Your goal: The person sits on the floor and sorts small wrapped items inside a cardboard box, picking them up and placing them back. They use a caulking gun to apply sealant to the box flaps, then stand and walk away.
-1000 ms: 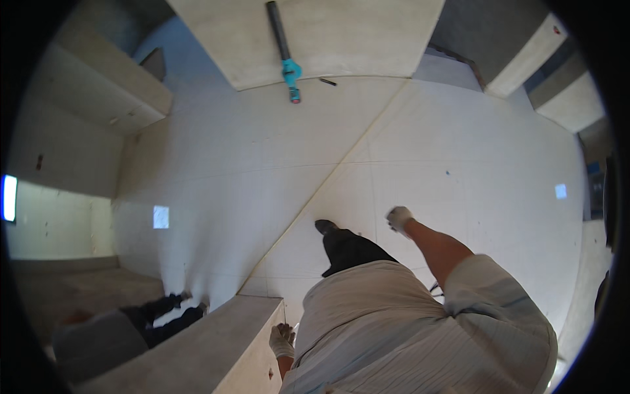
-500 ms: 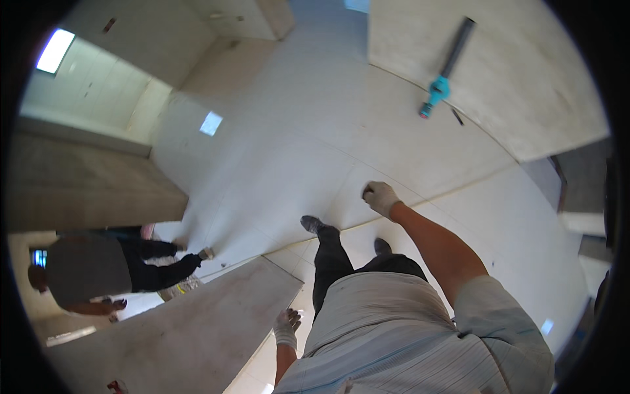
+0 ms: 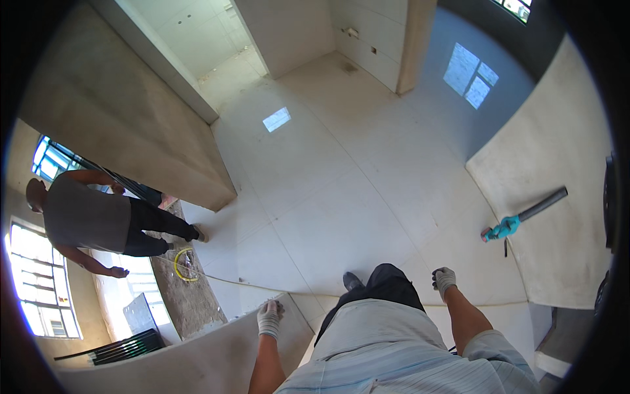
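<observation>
My left hand (image 3: 269,320), in a white glove with darker fingers, hangs beside the low wall (image 3: 197,358) at my left. Its fingers are loosely bent and partly apart, with nothing visible in them. To the right of my body, my right hand (image 3: 444,280), gloved the same way, is held over the floor with the fingers curled in. Whether anything lies inside that curl is hidden. A teal power tool with a long dark tube, like a blower (image 3: 504,228), is beyond my right hand by the pale wall.
A person (image 3: 88,213) in a grey top stands at the left near a yellow hoop-shaped coil (image 3: 185,265). A pale hose or cable (image 3: 262,287) crosses the tiled floor (image 3: 341,217). Dark strips (image 3: 128,347) lie beside a window. Wall corners stand ahead.
My view has turned right, so the blower appears lower and farther right. My right hand has swung back closer to my body, and my left hand has come forward. The person's trailing leg has shifted.
</observation>
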Demonstrator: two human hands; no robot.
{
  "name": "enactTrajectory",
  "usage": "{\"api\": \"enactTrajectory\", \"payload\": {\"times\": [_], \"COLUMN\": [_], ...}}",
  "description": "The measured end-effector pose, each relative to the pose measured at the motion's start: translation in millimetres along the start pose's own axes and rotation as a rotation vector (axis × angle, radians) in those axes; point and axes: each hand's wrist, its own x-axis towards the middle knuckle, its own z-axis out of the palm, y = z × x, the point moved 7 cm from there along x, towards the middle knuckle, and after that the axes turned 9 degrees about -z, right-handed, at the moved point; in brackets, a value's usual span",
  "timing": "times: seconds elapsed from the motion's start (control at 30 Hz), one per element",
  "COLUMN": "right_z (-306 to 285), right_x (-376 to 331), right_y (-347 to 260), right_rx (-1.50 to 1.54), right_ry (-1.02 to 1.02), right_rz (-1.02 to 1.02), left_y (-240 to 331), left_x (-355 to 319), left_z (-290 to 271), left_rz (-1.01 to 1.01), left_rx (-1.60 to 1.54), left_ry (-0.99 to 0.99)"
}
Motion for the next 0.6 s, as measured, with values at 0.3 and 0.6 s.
{"api": "enactTrajectory", "payload": {"times": [0.3, 0.6], "right_z": [217, 455], "right_x": [68, 102], "right_y": [-299, -501], "right_rx": [-0.199, -0.707], "right_ry": [-0.342, -0.563], "right_rz": [-0.357, -0.443], "left_y": [394, 595], "left_x": [-169, -357], "left_z": [22, -54], "left_rz": [0.775, 1.617], "left_rx": [-0.141, 0.272], "left_ry": [0.113, 0.763]}}
